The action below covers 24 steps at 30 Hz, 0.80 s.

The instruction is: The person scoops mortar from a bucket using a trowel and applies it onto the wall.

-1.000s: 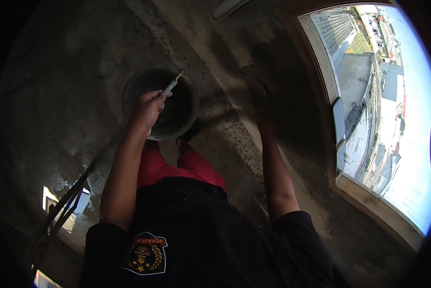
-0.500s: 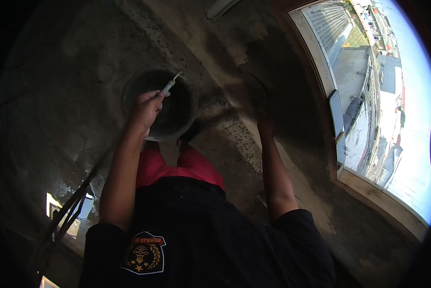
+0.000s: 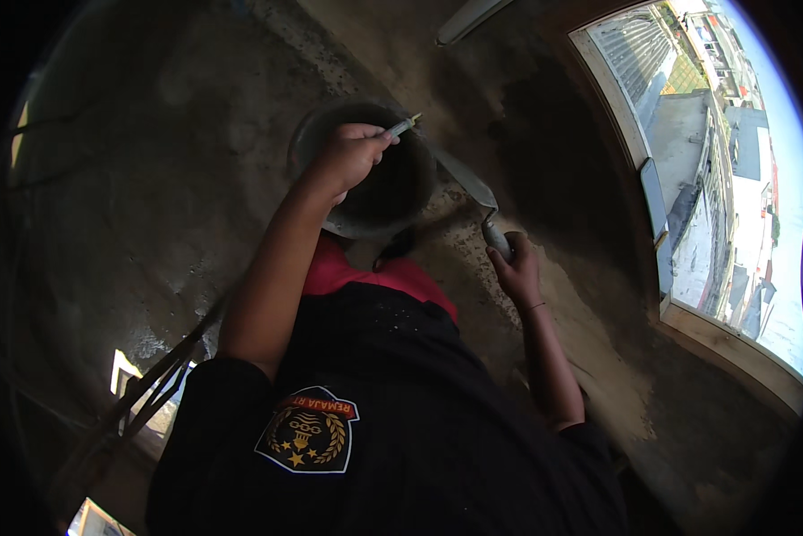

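Note:
My left hand (image 3: 352, 161) is closed round a slim tool (image 3: 403, 127) with a pale grey handle and a narrow yellowish tip pointing up and right. The rest of that tool is hidden by the hand, so its kind is unclear. It is held over a dark round tub (image 3: 357, 230), whose inside is in deep shade. On the right, my right hand (image 3: 517, 270) grips the handle of a pointed trowel (image 3: 466, 181). The trowel's blade slants up and left toward the tub's right rim; whether they touch cannot be made out.
A window opening with a pale frame (image 3: 611, 103) lies to the right, with a phone-like flat object (image 3: 653, 192) along its edge. Dark thin bars (image 3: 164, 371) stand at the lower left. A pale bar-shaped object (image 3: 468, 22) is at the top. Rough grey wall or floor surrounds these.
The trowel in my right hand has come out of shadow into plain view, its blade now near the tub. My left hand's tool has tilted more toward the right. The whole view has shifted.

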Motion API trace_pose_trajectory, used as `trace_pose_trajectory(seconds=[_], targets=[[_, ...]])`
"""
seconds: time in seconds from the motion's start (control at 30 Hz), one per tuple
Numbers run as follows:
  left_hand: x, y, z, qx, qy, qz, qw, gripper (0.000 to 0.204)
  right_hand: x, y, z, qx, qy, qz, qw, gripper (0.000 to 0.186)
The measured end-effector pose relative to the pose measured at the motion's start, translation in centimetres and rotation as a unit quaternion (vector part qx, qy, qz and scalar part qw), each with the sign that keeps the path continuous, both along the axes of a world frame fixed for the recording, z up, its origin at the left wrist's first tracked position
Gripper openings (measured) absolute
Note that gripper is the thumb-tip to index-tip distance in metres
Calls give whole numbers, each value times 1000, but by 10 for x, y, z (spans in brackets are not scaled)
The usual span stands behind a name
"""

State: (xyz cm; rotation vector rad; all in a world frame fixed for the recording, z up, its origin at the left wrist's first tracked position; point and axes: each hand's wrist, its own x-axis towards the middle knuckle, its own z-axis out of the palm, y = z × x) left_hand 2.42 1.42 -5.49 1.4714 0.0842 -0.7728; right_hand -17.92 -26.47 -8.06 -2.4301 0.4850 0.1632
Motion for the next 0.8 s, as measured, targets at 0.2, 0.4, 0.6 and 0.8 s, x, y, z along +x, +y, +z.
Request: trace_pose_trajectory(seconds=[0.2,0.4,0.6,0.8], targets=[[16,2,27,44,-60,-88,993,23,93,41,59,-212,16,250,945,22],[21,11,41,58,-90,-124,986,24,141,90,33,-316,55,360,876,16],[20,19,43,10,-77,-102,992,25,137,110,15,-303,57,379,873,16],[22,22,45,-4,-75,-111,991,24,129,119,2,-292,74,370,879,15]])
